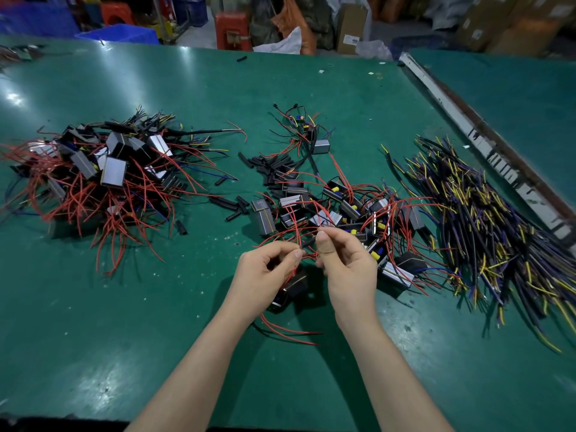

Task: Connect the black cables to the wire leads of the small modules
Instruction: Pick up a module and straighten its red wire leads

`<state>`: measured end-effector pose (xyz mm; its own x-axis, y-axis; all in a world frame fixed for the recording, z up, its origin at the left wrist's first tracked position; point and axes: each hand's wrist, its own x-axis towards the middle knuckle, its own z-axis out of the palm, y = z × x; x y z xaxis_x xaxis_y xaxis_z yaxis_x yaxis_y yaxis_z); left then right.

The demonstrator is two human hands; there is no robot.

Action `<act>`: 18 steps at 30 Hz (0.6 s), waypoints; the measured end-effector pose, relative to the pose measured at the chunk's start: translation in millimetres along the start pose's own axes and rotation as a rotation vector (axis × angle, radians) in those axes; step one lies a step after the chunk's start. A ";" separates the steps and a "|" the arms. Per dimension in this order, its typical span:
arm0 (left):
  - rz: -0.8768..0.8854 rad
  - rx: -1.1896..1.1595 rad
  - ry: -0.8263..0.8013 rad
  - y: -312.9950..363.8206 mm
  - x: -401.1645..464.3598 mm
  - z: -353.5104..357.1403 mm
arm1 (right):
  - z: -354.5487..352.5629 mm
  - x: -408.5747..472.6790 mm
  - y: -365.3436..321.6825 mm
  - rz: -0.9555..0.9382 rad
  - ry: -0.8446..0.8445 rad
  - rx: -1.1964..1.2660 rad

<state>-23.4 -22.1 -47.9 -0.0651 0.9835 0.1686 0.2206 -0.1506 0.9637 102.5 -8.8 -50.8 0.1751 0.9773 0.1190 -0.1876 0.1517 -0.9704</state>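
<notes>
Near table (93, 322) edge, left hand (265, 275) pinches red wire leads (290, 333) of small black module (291, 288) beneath it. Right hand (346, 266) pinches short black tube (308, 243), fingertips almost touching left's. Beyond hands, unfinished modules pile (343, 210). Right, black cables (486, 226) fanned. Far left, heap of wired modules (103, 173).

Two hands, the left hand (266, 269) and the right hand (346, 263), are working over one green table (124, 322). Three heaps are lying on it: one pile of modules with red wires (103, 179) at left, one smaller pile of modules (343, 213) in the middle, one bundle of black cables (486, 226) at right. The single pieces are too tangled to count.
</notes>
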 end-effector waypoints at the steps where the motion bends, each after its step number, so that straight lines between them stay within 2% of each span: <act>1: 0.004 0.003 0.003 0.0 0.2 0.4 | -0.7 0.0 0.3 -0.004 0.001 -0.001; 6: 0.021 0.029 -0.006 -1.3 -0.1 1.0 | -0.3 -0.7 2.0 -0.027 0.001 -0.037; 13: 0.012 0.073 -0.015 -5.9 0.1 0.0 | -4.6 0.8 -0.5 -0.103 -0.100 -0.215; 18: -0.014 0.017 -0.114 -2.5 -1.5 -3.7 | -9.5 2.7 -3.0 -0.115 -0.147 -0.244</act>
<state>-27.4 -23.5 -49.8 0.0423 0.9907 0.1295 0.2366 -0.1358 0.9621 112.8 -8.0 -49.6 0.0364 0.9695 0.2424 0.0663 0.2397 -0.9686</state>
